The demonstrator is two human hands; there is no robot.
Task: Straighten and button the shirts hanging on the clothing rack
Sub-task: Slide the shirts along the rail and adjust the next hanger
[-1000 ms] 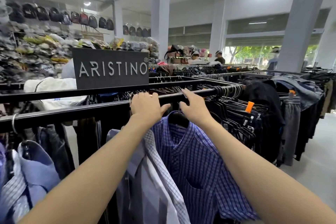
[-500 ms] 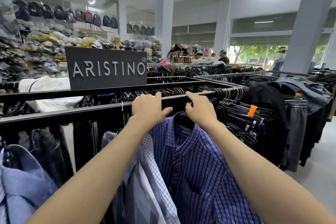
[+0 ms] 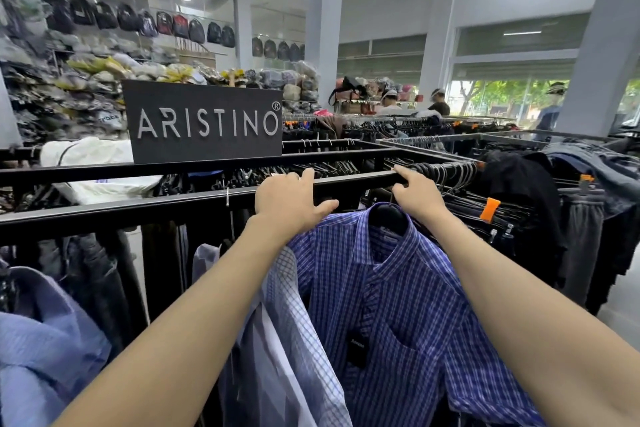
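Observation:
A blue checked shirt [image 3: 398,305] hangs on a black hanger [image 3: 387,220] from the black rack rail [image 3: 194,206], front towards me, with a dark tag on its chest. My left hand [image 3: 289,204] rests on the rail above the shirt's left shoulder, fingers over the bar and thumb spread. My right hand [image 3: 417,198] is at the hanger's hook, index finger stretched along the rail and the other fingers curled by the hook. A white checked shirt [image 3: 301,340] hangs just left of the blue one.
A pale blue shirt [image 3: 41,340] hangs at the far left. Dark trousers on clip hangers [image 3: 491,215] crowd the rail to the right. A black ARISTINO sign [image 3: 204,121] stands on the rack behind. Pillars, more racks and people fill the back.
My right hand has slid right off the hanger's neck, so the black hanger and collar now show. My left hand has stayed on the rail.

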